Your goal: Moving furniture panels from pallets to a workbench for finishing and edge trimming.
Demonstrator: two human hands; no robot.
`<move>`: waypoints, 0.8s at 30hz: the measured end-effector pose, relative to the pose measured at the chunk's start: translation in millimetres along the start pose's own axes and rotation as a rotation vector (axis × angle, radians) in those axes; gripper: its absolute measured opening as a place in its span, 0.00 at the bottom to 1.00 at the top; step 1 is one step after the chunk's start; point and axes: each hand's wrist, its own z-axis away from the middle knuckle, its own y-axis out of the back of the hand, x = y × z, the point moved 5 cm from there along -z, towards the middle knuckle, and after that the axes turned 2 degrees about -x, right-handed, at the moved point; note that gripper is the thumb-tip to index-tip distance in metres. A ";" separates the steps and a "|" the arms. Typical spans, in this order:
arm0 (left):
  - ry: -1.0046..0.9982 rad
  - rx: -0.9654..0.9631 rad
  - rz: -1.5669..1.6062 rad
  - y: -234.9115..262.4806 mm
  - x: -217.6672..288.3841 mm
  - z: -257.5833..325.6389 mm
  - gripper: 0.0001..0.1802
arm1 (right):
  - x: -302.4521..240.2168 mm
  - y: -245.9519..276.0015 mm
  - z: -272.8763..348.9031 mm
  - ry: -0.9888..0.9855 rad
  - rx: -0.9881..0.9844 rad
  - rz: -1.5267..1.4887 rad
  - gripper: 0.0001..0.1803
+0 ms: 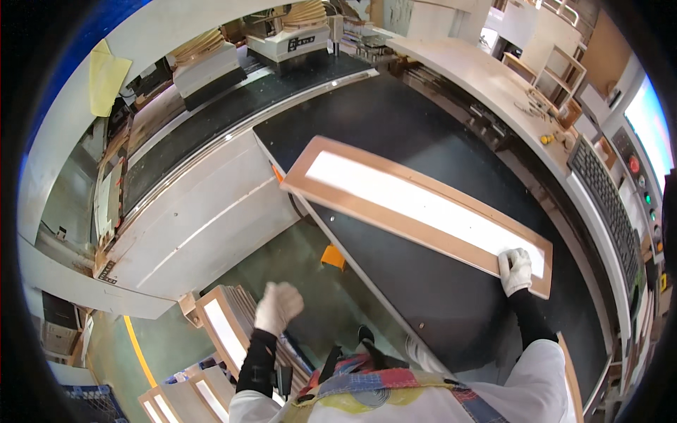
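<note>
A long, narrow panel [423, 199] with a brown frame and a bright white middle lies slantwise over the black table [395, 275]. At its right end my right hand [516, 271], in a white glove, has its fingers bent over the near edge onto the white surface. My left hand [279, 308], gloved too and slightly blurred, is in the air left of the table, loosely open with nothing visible in it. Below that hand stands a stack of similar framed panels [224, 331], partly hidden by my left forearm.
More panels [187, 398] lie at the lower left. A machine with a black conveyor bed [240, 113] runs along the back left. To the right are a pale bench [486, 77], a keyboard [605, 208] and control buttons [634, 164]. An orange object [333, 258] is by the table's left edge.
</note>
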 end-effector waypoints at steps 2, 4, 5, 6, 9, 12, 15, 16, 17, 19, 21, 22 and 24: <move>-0.106 -0.017 0.123 -10.0 46.9 10.3 0.46 | -21.6 16.4 20.2 -0.067 0.104 0.017 0.07; -0.151 -0.044 0.185 -4.7 75.9 19.6 0.47 | -74.8 29.1 41.7 -0.323 0.014 -0.358 0.12; -0.142 -0.154 0.097 -3.4 85.0 24.1 0.46 | -106.8 32.4 58.5 -0.546 -0.134 -0.365 0.15; -0.128 -0.276 0.016 -1.5 91.4 28.5 0.46 | -127.1 14.4 82.3 -0.648 -0.492 -0.987 0.17; -0.184 -0.289 -0.090 7.8 96.5 38.2 0.38 | -218.0 -8.6 141.8 -0.788 -1.134 -1.438 0.28; -0.201 -0.194 -0.490 21.7 100.1 31.9 0.28 | -241.2 -48.2 150.1 -0.873 -0.750 -2.034 0.31; -0.297 -0.155 -0.616 -32.3 92.8 73.7 0.22 | -246.2 -69.7 153.8 -0.824 -0.293 -2.300 0.26; -0.336 -0.173 -0.597 -20.9 91.9 82.4 0.21 | -250.9 -57.9 153.5 -0.846 -0.219 -2.239 0.25; -0.337 -0.246 -0.597 -17.0 93.9 93.5 0.24 | -252.9 -48.0 155.8 -0.842 -0.234 -2.253 0.25; -0.273 -0.343 -0.360 -4.2 96.9 105.0 0.27 | -254.8 -27.5 158.6 -0.826 -0.265 -2.254 0.25; -0.465 -0.051 -0.776 -14.9 110.1 123.8 0.19 | -247.1 -5.1 170.0 -0.798 -0.242 -2.245 0.25; -0.481 -0.050 -0.776 -24.5 109.4 124.1 0.19 | -240.5 10.5 174.2 -0.808 -0.204 -2.213 0.23; -0.457 -0.244 -0.551 -87.3 90.2 139.9 0.21 | -224.7 38.3 184.9 -0.772 -0.140 -2.173 0.21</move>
